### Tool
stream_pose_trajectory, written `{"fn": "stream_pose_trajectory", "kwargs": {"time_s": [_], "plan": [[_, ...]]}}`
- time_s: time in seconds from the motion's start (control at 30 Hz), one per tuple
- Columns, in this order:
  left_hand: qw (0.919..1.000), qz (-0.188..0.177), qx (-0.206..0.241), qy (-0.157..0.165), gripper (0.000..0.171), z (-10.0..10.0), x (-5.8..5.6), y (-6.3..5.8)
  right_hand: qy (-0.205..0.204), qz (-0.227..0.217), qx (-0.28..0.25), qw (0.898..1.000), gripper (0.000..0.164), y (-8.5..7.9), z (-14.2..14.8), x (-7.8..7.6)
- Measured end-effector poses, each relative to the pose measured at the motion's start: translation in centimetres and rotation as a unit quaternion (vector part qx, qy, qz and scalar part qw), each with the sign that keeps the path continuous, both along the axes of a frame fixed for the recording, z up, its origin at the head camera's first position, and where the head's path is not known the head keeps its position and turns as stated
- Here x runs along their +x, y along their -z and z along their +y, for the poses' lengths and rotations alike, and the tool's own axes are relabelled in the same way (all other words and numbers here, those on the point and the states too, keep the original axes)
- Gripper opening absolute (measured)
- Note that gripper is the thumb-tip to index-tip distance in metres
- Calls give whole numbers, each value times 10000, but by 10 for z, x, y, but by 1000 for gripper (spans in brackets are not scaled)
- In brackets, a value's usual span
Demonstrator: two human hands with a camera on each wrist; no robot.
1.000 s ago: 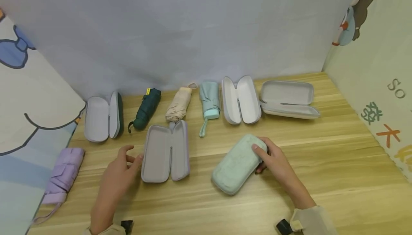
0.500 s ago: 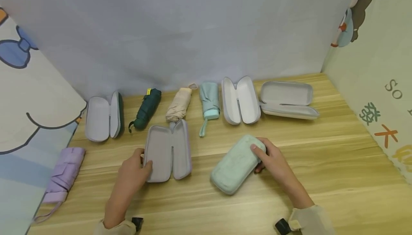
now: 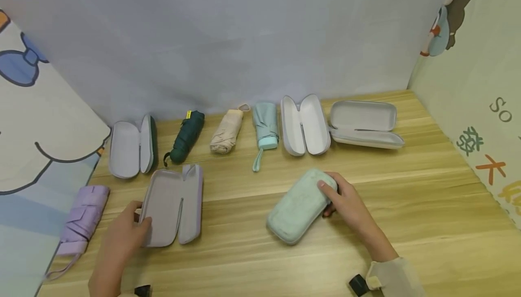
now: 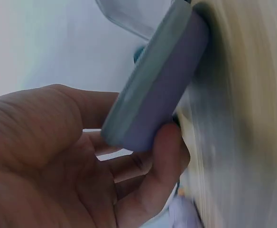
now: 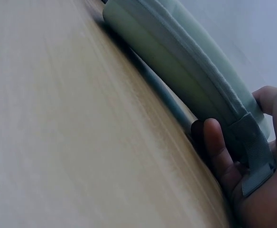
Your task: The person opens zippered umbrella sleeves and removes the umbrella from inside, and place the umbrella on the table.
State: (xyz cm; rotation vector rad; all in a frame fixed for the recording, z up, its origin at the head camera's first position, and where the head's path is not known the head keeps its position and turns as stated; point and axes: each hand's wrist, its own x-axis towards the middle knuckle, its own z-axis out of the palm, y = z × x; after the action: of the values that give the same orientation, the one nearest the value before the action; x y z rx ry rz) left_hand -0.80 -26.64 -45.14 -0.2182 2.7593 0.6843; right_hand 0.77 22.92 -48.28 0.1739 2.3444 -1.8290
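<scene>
My left hand (image 3: 124,231) grips the left side of an unzipped hard case (image 3: 163,211), grey inside and purple outside. Its two halves lie spread apart. Seen from the left wrist, thumb and fingers pinch one end of the purple shell (image 4: 171,90), which tilts over the tabletop. With my right hand (image 3: 348,206) I hold a closed mint-green case (image 3: 299,206) by its upper right end, thumb on top and fingers underneath. In the right wrist view a short fabric strap (image 5: 257,147) hangs from that end, against my palm.
A purple folded umbrella (image 3: 83,218) lies at the left edge. Along the back wall are a spread case (image 3: 124,150), dark green (image 3: 187,136), beige (image 3: 228,132) and light teal (image 3: 266,125) umbrellas, then a white-lined case (image 3: 311,125) and a grey-lined case (image 3: 364,116).
My left hand has reached the purple case, taken hold of its side and drawn it left and slightly nearer. My right hand and the mint-green case have barely moved.
</scene>
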Motion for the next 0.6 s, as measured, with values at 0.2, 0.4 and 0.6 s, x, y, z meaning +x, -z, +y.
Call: {"fn": "stream_pose_trajectory", "kwargs": {"time_s": [0.2,0.4,0.6], "plan": [[9978,94,-503,-422,58,-37,3,0,-16,18,7,10000,52,-1,0,0],[9950,157,-569,-799,60,-52,5,0,-27,31,47,10000,53,1,1,0],[9923,299,-715,-970,58,-48,10,-3,-43,17,33,10000,53,3,0,0]]}}
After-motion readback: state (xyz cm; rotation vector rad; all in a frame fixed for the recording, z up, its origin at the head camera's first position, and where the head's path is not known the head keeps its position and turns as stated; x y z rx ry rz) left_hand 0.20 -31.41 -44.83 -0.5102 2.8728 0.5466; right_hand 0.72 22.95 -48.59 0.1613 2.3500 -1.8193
